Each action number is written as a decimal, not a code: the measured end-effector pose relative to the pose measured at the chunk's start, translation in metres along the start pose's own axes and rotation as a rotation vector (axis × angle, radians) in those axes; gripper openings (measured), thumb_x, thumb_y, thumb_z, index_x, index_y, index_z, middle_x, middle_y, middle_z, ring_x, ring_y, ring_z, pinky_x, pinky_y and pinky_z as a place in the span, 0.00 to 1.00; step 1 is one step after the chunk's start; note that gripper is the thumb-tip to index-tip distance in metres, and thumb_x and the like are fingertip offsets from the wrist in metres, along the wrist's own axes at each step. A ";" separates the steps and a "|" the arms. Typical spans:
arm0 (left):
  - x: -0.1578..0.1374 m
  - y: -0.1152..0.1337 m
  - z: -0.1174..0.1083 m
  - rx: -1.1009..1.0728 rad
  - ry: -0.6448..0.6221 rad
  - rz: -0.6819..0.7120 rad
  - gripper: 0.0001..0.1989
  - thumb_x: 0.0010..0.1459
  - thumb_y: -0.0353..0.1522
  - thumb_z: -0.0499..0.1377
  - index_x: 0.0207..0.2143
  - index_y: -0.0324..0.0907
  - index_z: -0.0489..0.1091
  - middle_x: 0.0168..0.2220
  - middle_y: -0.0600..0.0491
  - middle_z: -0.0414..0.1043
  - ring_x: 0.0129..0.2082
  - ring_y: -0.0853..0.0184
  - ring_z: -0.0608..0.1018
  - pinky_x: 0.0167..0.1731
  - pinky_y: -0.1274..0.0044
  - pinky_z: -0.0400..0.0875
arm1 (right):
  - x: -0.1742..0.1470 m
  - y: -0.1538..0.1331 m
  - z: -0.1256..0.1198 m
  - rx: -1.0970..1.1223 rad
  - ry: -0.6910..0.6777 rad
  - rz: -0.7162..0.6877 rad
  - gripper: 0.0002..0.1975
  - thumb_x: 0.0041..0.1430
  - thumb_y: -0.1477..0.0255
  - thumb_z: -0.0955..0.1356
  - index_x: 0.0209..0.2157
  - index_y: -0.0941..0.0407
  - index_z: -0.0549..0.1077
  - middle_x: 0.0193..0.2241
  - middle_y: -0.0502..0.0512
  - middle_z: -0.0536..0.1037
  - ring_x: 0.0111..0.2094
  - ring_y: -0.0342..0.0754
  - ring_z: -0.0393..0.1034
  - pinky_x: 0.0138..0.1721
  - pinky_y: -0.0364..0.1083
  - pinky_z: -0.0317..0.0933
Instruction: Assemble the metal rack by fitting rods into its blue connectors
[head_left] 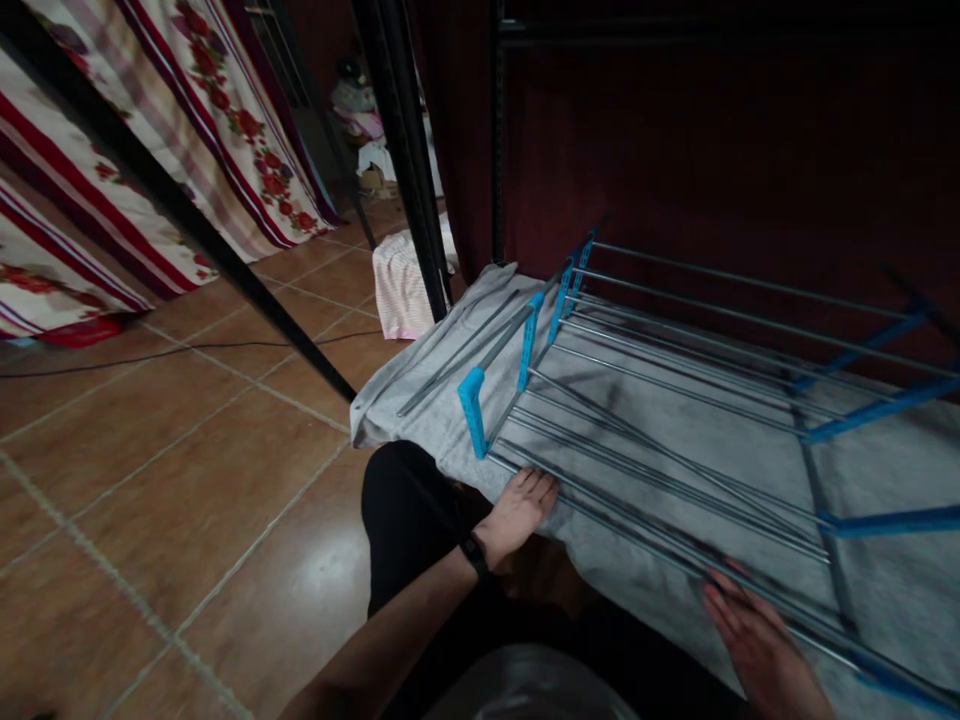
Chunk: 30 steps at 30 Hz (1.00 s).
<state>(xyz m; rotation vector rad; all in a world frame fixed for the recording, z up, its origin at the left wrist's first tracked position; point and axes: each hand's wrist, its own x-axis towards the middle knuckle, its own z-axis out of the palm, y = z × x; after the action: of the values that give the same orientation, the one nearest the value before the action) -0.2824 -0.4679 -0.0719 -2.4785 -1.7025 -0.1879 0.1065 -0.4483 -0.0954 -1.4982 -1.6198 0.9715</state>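
Observation:
A rack frame of thin metal tubes with blue plastic corner pieces (471, 412) lies on a grey cloth (652, 395) in front of me. My left hand (519, 512) is at the left end of the nearest metal tube (630, 537), its fingers bent over it. Farther right along the same side, my right hand (761, 635) has its fingers stretched out, against or just under the near tubes. I cannot tell how firmly it touches them. Several loose metal rods (457, 365) lie on the cloth to the left, and others cross inside the frame.
Black metal posts (409, 150) stand at the cloth's far left corner, and a slanted black bar (187, 220) runs down beside it. A floral striped curtain (157, 130) hangs at left over the tiled floor (225, 470). A dark cord (187, 348) crosses the tiles.

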 end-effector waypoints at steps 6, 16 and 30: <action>-0.003 -0.001 -0.005 -0.003 0.013 0.001 0.19 0.66 0.21 0.49 0.57 0.37 0.67 0.53 0.46 0.75 0.52 0.63 0.76 0.61 0.67 0.62 | -0.001 -0.002 0.027 0.020 -0.021 0.030 0.27 0.55 0.51 0.64 0.52 0.48 0.76 0.40 0.60 0.82 0.43 0.63 0.78 0.45 0.60 0.75; -0.015 -0.002 0.005 -0.028 0.031 -0.020 0.22 0.68 0.23 0.44 0.59 0.42 0.67 0.56 0.49 0.73 0.56 0.62 0.74 0.62 0.68 0.61 | -0.001 -0.024 0.063 -0.579 -0.043 -0.204 0.40 0.67 0.49 0.58 0.71 0.58 0.49 0.47 0.65 0.78 0.48 0.62 0.74 0.48 0.57 0.70; -0.029 -0.063 -0.011 -0.768 0.480 -0.905 0.11 0.57 0.28 0.54 0.43 0.40 0.70 0.40 0.48 0.76 0.41 0.62 0.78 0.47 0.68 0.73 | 0.014 -0.001 0.059 -0.454 -0.049 -0.296 0.32 0.69 0.49 0.57 0.63 0.56 0.59 0.43 0.62 0.77 0.46 0.59 0.73 0.52 0.60 0.66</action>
<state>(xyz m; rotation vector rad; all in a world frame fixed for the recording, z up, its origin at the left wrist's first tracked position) -0.3516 -0.4741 -0.0636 -1.4865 -2.6393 -1.6043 0.0523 -0.4377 -0.1214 -1.4627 -2.1256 0.4985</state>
